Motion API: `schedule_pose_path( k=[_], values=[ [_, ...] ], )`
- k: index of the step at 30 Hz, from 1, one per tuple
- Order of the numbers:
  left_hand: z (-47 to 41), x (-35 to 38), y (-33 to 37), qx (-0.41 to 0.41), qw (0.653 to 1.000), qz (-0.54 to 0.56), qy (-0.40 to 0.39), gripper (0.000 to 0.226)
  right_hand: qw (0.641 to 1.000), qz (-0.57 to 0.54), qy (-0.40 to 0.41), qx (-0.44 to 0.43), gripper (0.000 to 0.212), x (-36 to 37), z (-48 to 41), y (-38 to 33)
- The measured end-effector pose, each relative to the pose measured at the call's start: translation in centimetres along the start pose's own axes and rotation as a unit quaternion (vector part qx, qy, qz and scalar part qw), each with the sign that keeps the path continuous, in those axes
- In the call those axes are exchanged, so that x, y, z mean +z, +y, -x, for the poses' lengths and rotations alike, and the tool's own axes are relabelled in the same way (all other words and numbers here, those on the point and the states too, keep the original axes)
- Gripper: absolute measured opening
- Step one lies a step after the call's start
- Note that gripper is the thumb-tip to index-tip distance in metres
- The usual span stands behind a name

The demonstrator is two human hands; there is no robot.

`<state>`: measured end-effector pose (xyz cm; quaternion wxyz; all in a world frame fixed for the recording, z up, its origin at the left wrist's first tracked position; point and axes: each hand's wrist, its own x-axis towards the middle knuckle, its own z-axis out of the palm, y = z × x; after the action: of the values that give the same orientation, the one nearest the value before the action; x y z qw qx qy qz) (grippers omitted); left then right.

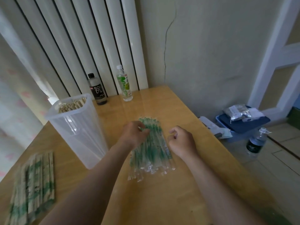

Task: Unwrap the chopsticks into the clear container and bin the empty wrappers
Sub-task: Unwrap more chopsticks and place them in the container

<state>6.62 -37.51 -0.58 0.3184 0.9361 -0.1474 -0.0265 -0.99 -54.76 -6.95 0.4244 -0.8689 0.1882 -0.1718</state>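
A pile of empty clear wrappers with green print (151,153) lies in the middle of the wooden table (162,200). My left hand (134,133) rests on the pile's upper left part, fingers curled onto the wrappers. My right hand (181,140) hovers just right of the pile, loosely curled and holding nothing. A tall clear container (76,127) stands to the left with several unwrapped chopsticks (73,105) upright inside. Wrapped chopsticks (34,187) lie in a row at the table's near left.
A dark soda bottle (97,90) and a green-labelled bottle (125,85) stand at the table's back edge by the radiator. On the floor to the right are a blue box (240,124) with bags on top and a water bottle (256,142).
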Motion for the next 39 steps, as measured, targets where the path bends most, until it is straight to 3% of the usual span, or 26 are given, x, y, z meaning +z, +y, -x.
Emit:
schedule_pose_path(
  k=[9,16,20,27,33,39],
  values=[
    [1.2,-0.9,0.3,0.014,1.000,0.010,0.006,0.033,1.000,-0.012,-0.002,-0.003,0.015,-0.3,0.3,-0.3],
    [4.6,-4.5,-0.4,0.061,0.998,-0.010,0.013,0.027,0.998,0.021,-0.058,0.007,0.015,-1.5,1.5,-2.9],
    [7.2,-7.0,-2.1,0.085,0.996,-0.015,0.011,0.022,0.996,0.011,-0.066,-0.057,0.017,-1.5,3.5,-7.7],
    [12.4,-11.0,-7.6,0.051,0.998,-0.026,0.016,0.020,0.969,0.034,-0.165,-0.178,0.017,2.4,9.5,-16.4],
    [16.6,-12.6,-16.6,-0.013,0.996,-0.034,0.081,0.013,0.940,0.081,-0.261,-0.204,0.020,9.5,13.0,-20.1],
    [19.8,-13.7,-24.4,-0.075,0.964,-0.107,0.233,0.023,0.927,0.087,-0.333,-0.146,0.017,17.5,14.9,-21.5]
  ],
)
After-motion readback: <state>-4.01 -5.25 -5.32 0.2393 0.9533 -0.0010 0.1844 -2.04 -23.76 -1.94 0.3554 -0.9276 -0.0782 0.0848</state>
